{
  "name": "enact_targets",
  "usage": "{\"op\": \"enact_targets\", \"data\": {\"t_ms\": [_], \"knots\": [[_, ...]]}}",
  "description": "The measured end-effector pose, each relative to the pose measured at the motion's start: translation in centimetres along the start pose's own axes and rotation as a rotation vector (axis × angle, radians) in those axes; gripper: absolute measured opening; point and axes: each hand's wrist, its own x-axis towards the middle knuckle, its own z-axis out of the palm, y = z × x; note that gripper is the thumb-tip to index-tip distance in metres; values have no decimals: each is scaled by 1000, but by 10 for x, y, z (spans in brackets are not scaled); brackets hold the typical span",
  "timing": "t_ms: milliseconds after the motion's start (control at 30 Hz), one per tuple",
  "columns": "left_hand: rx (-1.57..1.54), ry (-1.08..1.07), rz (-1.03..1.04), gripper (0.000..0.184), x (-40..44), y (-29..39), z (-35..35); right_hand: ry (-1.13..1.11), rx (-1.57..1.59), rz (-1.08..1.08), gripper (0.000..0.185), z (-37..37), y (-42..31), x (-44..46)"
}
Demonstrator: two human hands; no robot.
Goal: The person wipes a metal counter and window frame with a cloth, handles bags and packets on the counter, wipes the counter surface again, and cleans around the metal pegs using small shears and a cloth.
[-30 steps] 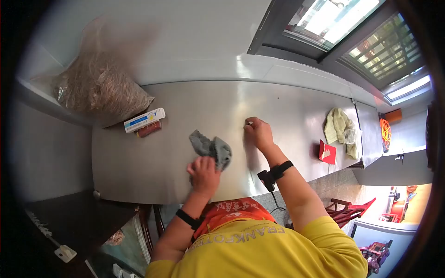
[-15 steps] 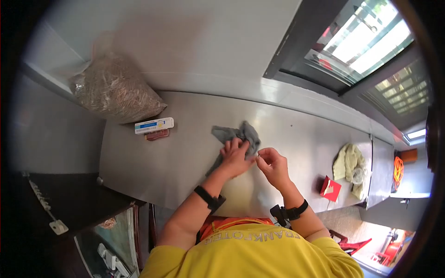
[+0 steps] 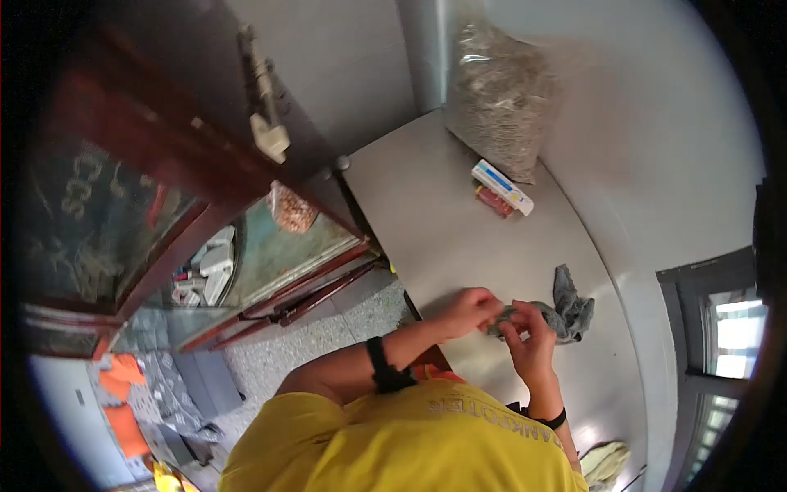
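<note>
- Left hand [image 3: 473, 313]: fingertips drawn close together, any pinch too blurred to call.
- Right hand [image 3: 529, 330]: thumb and fingertips curled together at the grey cloth [image 3: 572, 312].
- Cloth's on the metal tabletop [image 3: 484, 254], running crosswise, one tail pointing up-frame.

Table [image 3: 443, 213] mid-frame, cabinet [image 3: 184, 156] at left.
On the table, the bag [image 3: 502, 98] sits upper right of centre, the box [image 3: 502, 187] just below; the cloth [image 3: 571, 312] lies farther down, left of the window [image 3: 734, 336].
</note>
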Motion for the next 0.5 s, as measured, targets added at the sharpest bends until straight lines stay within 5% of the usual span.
{"op": "enact_targets", "data": {"t_ms": [167, 267, 500], "knots": [[-216, 729, 242, 14, -68, -5, -105, -116, -13, -65, 17, 10, -6, 1], [-296, 989, 405, 7, -101, -2, -176, -145, -19, -74, 14, 17, -3, -5], [-127, 951, 270, 16, -58, 19, -252, -175, -122, -122, 11, 20, -17, -17]]}}
